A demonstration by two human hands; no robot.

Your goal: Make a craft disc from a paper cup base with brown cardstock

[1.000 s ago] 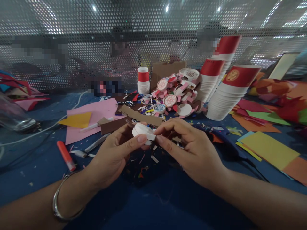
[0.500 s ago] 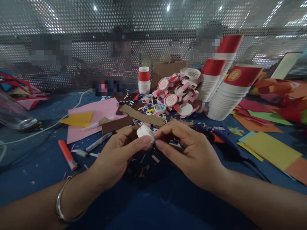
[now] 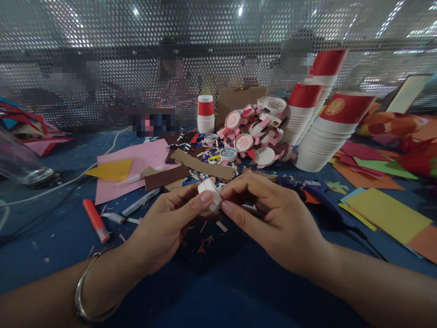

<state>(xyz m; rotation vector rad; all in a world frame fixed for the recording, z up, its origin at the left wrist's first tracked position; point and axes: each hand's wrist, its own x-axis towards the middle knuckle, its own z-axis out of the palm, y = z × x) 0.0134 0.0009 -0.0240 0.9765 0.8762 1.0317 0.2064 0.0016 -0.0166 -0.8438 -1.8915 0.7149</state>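
Note:
Between my two hands is a small, white, round paper piece [image 3: 209, 191] with a raised rim, much like the cut-off base of a paper cup. My left hand [image 3: 162, 223] pinches it with the thumb on the near side and the fingers behind. On its right edge, my right hand [image 3: 273, 218] grips with thumb and forefinger closed; the other fingers are curled. Beyond the hands lies a heap of similar white discs [image 3: 243, 142], some with printed patterns and pink paper tabs. A brown cardboard strip [image 3: 203, 165] lies just behind the held piece.
Tall stacks of red-and-white paper cups [image 3: 322, 146] stand right of the heap. A dark blue glue gun [image 3: 321, 207] with its cord lies by my right hand. Left are a red-orange marker [image 3: 95, 221], pink paper [image 3: 136, 159] and a clear jar [image 3: 23, 157]. Yellow sheets [image 3: 392, 214] lie right.
The white piece has turned a little in my fingers and moved slightly right. My left thumb has shifted slightly on it. Both hands keep their grip, and the table things stay put.

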